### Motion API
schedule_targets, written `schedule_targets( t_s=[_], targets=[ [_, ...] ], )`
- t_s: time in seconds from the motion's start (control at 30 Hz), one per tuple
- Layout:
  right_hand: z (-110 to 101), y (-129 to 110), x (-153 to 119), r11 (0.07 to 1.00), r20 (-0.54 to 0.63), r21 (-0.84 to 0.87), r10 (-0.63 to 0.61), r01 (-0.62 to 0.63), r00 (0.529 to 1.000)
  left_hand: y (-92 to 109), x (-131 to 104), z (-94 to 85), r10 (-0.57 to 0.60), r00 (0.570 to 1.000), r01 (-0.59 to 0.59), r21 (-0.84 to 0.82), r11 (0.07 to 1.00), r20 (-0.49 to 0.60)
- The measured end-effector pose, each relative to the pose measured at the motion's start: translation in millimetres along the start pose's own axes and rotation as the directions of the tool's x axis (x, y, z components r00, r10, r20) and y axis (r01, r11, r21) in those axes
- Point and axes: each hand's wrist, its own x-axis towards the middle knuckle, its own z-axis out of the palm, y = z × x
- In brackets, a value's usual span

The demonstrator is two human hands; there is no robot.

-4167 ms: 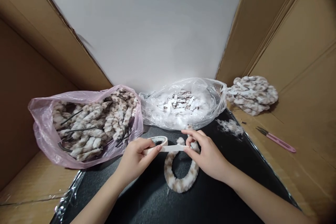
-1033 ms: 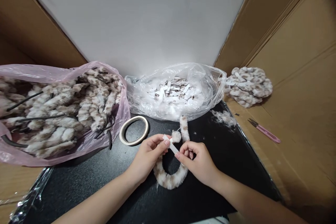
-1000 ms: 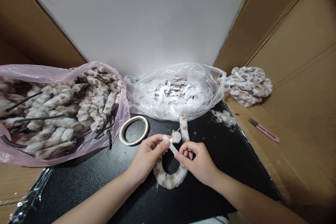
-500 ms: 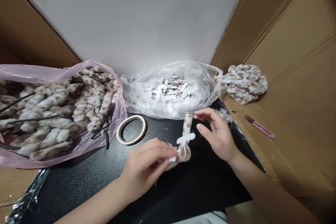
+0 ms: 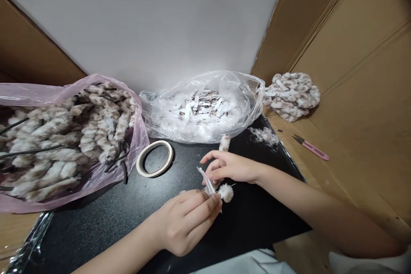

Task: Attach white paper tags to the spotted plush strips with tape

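My left hand (image 5: 189, 218) is closed, thumb and fingers pinched on a thin white strip (image 5: 207, 181) that stands up from them. Beside the fingertips shows the round, pale end of a fluffy fur strip (image 5: 226, 192); how much of it the hand also grips is hidden. Just above, my right hand (image 5: 229, 167) reaches in from the right, its index finger stretched out and its thumb near the white strip. Whether it touches the strip is unclear. Behind it, another piece of brown-and-white fur strip (image 5: 224, 142) sticks up.
On the black tabletop (image 5: 105, 218) lies a roll of tape (image 5: 154, 158). A pink bag (image 5: 143, 115) of fur strips with dark cords is at left. Behind stands a clear bag (image 5: 237, 128) with white tags. At right are a fur bundle (image 5: 293, 96), pink-handled snips (image 5: 311, 147) and fluff (image 5: 265, 136).
My right hand has moved left and in front of the upright fur strip, close to my left hand. A white strip now stands up from my left fingers. The view has shifted slightly.
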Motion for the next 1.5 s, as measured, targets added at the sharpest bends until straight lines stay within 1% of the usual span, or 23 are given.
schedule_targets(
  t_s=[0.07,0.17,0.23,0.27,0.33,0.37,0.43,0.5,0.53,0.6,0.67,0.7,0.77,0.9,0.97,1.03,1.1,1.13,1.23,1.3,1.43,1.47,1.5],
  targets=[
    [1.3,0.0,1.9,0.998,-0.033,0.056,-0.024,0.026,0.999,-1.7,-0.7,2.1,-0.039,0.999,0.037,-0.055,0.998,-0.037],
    [6.8,-2.2,0.7,0.994,-0.124,0.021,-0.108,0.111,0.986,-1.8,2.7,2.6,-0.149,0.983,0.139,-0.09,0.986,-0.106],
    [13.1,-4.1,-3.4,0.979,-0.206,-0.028,-0.204,0.202,0.957,-0.3,6.4,1.5,-0.248,0.955,0.229,-0.13,0.965,-0.159],
    [16.8,-4.7,-5.9,0.966,-0.253,-0.057,-0.26,0.254,0.932,0.6,8.1,1.0,-0.301,0.936,0.273,-0.161,0.948,-0.183],
    [24.8,-4.8,-10.9,0.93,-0.344,-0.124,-0.368,0.346,0.864,2.6,10.5,0.8,-0.408,0.887,0.359,-0.229,0.905,-0.219],
    [28.6,-4.3,-12.8,0.909,-0.382,-0.161,-0.417,0.385,0.825,3.4,11.2,1.1,-0.468,0.851,0.41,-0.255,0.876,-0.237],
    [35.0,-2.7,-15.1,0.866,-0.428,-0.236,-0.5,0.441,0.753,4.3,12.2,2.4,-0.58,0.765,0.51,-0.288,0.811,-0.28],
    [38.9,-1.0,-15.8,0.825,-0.431,-0.31,-0.564,0.472,0.704,3.9,13.4,3.5,-0.674,0.676,0.586,-0.337,0.737,-0.299],
    [39.8,-0.4,-15.9,0.806,-0.419,-0.348,-0.591,0.479,0.689,3.2,14.2,3.7,-0.716,0.64,0.614,-0.376,0.694,-0.277],
    [40.2,0.6,-16.3,0.771,-0.389,-0.418,-0.63,0.48,0.672,1.3,15.8,3.2,-0.787,0.592,0.652,-0.47,0.595,-0.174],
    [39.5,1.3,-17.3,0.75,-0.364,-0.469,-0.646,0.467,0.671,-0.6,17.1,1.9,-0.833,0.548,0.677,-0.547,0.492,-0.071],
    [39.1,1.8,-18.0,0.743,-0.356,-0.487,-0.649,0.459,0.672,-1.3,17.5,1.1,-0.849,0.527,0.686,-0.572,0.45,-0.037],
    [38.6,2.8,-19.2,0.733,-0.344,-0.508,-0.653,0.451,0.674,-2.1,17.7,-0.3,-0.871,0.492,0.694,-0.604,0.391,0.002],
    [38.9,3.9,-20.4,0.717,-0.327,-0.524,-0.668,0.46,0.669,-1.9,17.7,0.5,-0.896,0.439,0.714,-0.634,0.298,0.072],
    [39.1,3.6,-20.5,0.714,-0.312,-0.525,-0.668,0.464,0.675,-2.0,18.3,2.4,-0.914,0.393,0.684,-0.697,0.214,0.104],
    [39.2,3.2,-20.4,0.715,-0.299,-0.524,-0.663,0.463,0.686,-2.8,19.4,3.8,-0.921,0.361,0.607,-0.786,0.114,0.145],
    [39.3,3.4,-20.4,0.721,-0.296,-0.525,-0.653,0.453,0.697,-4.5,20.8,3.4,-0.913,0.359,0.559,-0.828,0.045,0.193],
    [39.3,3.9,-20.5,0.721,-0.296,-0.529,-0.651,0.447,0.699,-5.6,21.5,2.4,-0.902,0.367,0.575,-0.818,0.028,0.227],
    [39.2,6.5,-21.7,0.706,-0.282,-0.552,-0.659,0.443,0.698,-9.4,22.9,-2.8,-0.851,0.394,0.712,-0.701,0.045,0.346],
    [39.1,8.8,-23.4,0.686,-0.26,-0.571,-0.672,0.451,0.694,-11.4,23.0,-6.3,-0.824,0.42,0.78,-0.616,0.112,0.382],
    [39.6,14.2,-28.2,0.644,-0.231,-0.607,-0.704,0.465,0.672,-12.1,23.0,-10.3,-0.792,0.505,0.812,-0.5,0.3,0.344],
    [40.0,15.8,-29.3,0.636,-0.229,-0.613,-0.711,0.469,0.665,-11.6,23.1,-10.9,-0.782,0.514,0.817,-0.48,0.321,0.353],
    [40.4,17.7,-30.5,0.629,-0.228,-0.616,-0.718,0.473,0.658,-10.8,23.2,-11.4,-0.77,0.514,0.824,-0.467,0.321,0.377]
  ],
)
